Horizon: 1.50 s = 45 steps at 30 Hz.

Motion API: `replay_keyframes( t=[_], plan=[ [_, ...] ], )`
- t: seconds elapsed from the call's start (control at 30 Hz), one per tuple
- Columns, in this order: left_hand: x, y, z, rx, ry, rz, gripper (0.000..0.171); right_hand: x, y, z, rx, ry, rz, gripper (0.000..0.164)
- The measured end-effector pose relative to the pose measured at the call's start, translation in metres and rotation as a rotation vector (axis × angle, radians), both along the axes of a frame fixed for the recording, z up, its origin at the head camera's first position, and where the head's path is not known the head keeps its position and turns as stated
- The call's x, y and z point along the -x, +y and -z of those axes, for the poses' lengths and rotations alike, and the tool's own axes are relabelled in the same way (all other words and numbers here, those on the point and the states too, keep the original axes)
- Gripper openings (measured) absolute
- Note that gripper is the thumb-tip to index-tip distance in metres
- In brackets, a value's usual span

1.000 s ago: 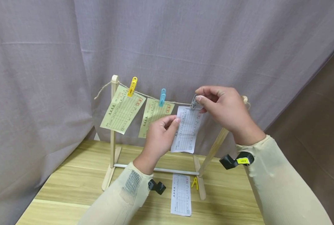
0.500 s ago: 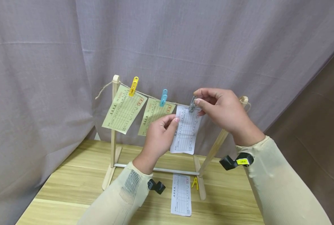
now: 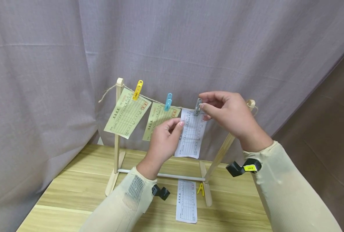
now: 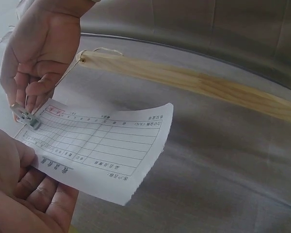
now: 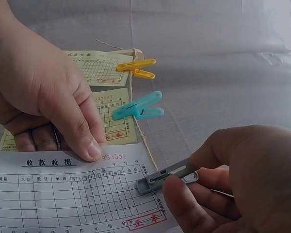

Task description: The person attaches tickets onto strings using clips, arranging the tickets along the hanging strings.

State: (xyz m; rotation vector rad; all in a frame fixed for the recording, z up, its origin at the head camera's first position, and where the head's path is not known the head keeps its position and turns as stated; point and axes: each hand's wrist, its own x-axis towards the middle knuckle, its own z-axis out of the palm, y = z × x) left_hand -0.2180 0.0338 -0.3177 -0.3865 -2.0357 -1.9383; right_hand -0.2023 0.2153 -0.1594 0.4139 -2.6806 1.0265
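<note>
A white receipt slip [image 3: 190, 135] hangs at the twine [image 5: 144, 141], its top edge under a grey clothespin [image 5: 167, 178]. My right hand [image 3: 228, 111] pinches that clothespin between thumb and fingers. With thumb and fingertips my left hand [image 3: 164, 137] pinches the slip's left edge, just below the line. In the left wrist view the slip [image 4: 97, 150] stretches out from both hands, and the clothespin [image 4: 25, 116] sits over its end. To the left, a yellow clothespin [image 3: 138, 90] and a blue clothespin [image 3: 168, 102] each hold a green receipt slip [image 3: 128, 112] on the twine.
The twine runs between the posts of a wooden rack [image 3: 116, 154] with a white crossbar [image 3: 172, 176]. Another white slip [image 3: 186, 203] lies on the wooden table [image 3: 73, 187], with a yellow clothespin [image 3: 201, 189] by the rack's right foot. A grey curtain [image 3: 172, 38] hangs behind.
The grey clothespin and my right hand have shifted slightly left and down, and the white slip has shifted slightly left. My left hand keeps its pinch on the slip's edge.
</note>
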Motion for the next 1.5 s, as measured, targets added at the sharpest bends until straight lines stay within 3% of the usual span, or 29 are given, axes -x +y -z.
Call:
replay_keyframes(
  t=[0.57, 0.7, 0.87, 1.1, 1.3, 1.5],
  plan=[
    [0.000, -0.001, 0.009, -0.048, -0.004, -0.002, 0.027, -0.007, 0.004, 0.003, 0.089, -0.005, 0.005, 0.032],
    [0.000, -0.002, 0.014, -0.061, 0.001, 0.006, 0.027, -0.013, 0.009, 0.007, 0.144, 0.045, 0.007, 0.030],
    [-0.003, -0.006, 0.021, -0.064, 0.013, 0.007, 0.024, -0.026, 0.021, 0.019, 0.149, 0.188, 0.003, 0.025],
    [-0.014, -0.018, 0.034, -0.110, -0.008, 0.045, 0.023, -0.053, 0.042, 0.053, 0.067, 0.316, 0.022, 0.027],
    [-0.024, -0.023, 0.052, -0.089, -0.057, 0.027, 0.016, -0.070, 0.056, 0.099, 0.059, 0.298, 0.095, 0.028],
    [-0.029, -0.019, 0.075, 0.007, -0.061, 0.033, 0.011, -0.073, 0.071, 0.146, 0.109, 0.238, 0.167, 0.027]
  ],
)
